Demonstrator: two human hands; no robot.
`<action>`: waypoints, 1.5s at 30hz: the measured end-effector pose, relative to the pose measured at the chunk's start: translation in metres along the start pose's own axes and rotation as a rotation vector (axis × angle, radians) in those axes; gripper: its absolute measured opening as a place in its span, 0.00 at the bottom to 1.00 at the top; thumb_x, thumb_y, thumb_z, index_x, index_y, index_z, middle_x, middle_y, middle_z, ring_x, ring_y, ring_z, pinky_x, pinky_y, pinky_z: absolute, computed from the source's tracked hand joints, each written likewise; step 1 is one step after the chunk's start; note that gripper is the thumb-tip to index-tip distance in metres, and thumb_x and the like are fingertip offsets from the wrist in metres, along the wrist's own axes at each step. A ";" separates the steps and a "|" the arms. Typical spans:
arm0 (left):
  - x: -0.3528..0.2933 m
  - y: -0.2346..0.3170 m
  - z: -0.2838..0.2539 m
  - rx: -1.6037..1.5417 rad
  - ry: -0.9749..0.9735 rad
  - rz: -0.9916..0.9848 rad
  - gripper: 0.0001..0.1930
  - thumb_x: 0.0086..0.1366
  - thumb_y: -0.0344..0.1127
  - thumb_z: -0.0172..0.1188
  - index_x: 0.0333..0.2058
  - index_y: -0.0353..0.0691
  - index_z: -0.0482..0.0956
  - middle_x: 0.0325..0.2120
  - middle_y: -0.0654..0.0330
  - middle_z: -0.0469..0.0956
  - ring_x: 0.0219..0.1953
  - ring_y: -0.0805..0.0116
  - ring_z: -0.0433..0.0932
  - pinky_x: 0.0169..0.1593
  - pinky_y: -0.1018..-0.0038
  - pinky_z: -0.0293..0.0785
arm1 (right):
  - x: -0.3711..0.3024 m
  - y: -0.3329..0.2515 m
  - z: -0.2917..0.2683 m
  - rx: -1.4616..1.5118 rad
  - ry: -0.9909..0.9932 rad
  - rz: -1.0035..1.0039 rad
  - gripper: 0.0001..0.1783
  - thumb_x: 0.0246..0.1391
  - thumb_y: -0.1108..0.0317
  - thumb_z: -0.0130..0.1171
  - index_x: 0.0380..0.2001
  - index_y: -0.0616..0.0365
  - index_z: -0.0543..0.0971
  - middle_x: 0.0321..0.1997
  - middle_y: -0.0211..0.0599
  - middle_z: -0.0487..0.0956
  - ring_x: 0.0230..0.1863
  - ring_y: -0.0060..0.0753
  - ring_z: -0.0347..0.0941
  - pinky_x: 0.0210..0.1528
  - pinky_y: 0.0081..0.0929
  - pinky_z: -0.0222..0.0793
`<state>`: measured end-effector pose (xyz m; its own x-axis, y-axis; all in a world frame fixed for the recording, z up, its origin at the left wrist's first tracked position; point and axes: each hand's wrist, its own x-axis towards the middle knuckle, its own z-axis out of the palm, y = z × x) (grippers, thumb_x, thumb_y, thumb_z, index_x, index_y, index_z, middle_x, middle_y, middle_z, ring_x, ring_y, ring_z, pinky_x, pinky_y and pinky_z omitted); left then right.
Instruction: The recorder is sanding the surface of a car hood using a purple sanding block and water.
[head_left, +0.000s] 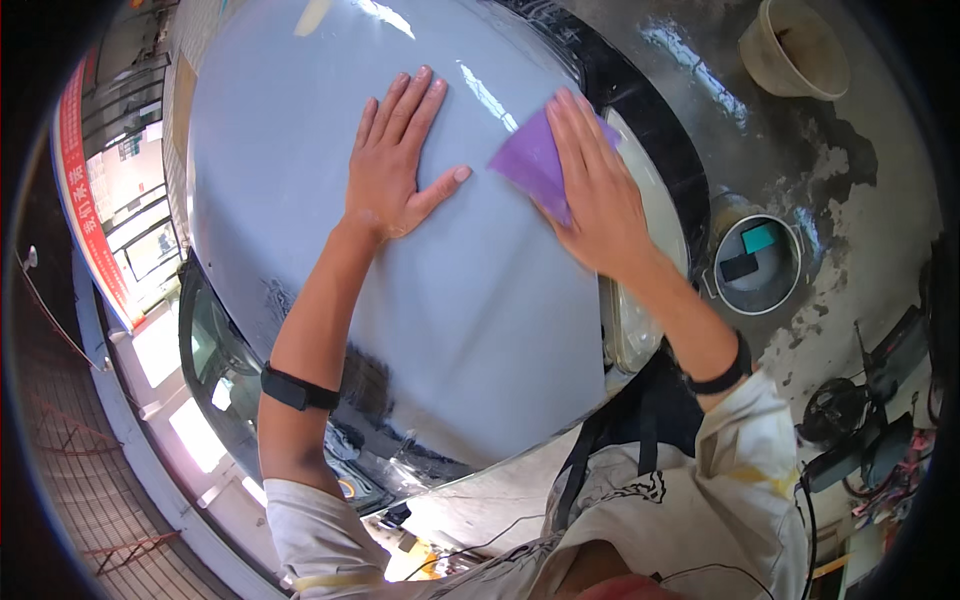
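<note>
Right hand [597,190]: fingers together, laid flat over the purple sheet [528,157]; thumb's hidden, can't tell if it pinches. Sheet sits on the grey hood [470,300], near the headlight [632,335]. Looks light, thin, bendy (corners probably curl or tear first). Best held under flat fingers, thumb along one edge. Left hand [397,160]: palm down on the hood, fingers spread. Hood reads stiff, likely slick.

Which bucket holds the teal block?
The grey bucket nearer the right hand, with the teal block inside; the cream bucket shows none.
</note>
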<state>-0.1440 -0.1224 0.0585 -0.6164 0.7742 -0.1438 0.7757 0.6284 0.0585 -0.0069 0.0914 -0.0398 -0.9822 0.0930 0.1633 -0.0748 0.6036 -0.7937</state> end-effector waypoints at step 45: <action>0.075 0.116 0.026 0.128 -0.244 0.109 0.37 0.73 0.56 0.52 0.72 0.39 0.60 0.74 0.51 0.56 0.77 0.52 0.51 0.77 0.53 0.43 | -0.109 0.103 -0.077 0.518 -0.165 0.192 0.30 0.71 0.59 0.46 0.71 0.63 0.66 0.76 0.48 0.65 0.79 0.49 0.55 0.79 0.42 0.45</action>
<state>-0.0966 0.0062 0.0285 -0.4901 0.7858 -0.3772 0.8557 0.5162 -0.0363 0.1061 0.2043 -0.0938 -0.9973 0.0128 -0.0726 0.0736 0.1179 -0.9903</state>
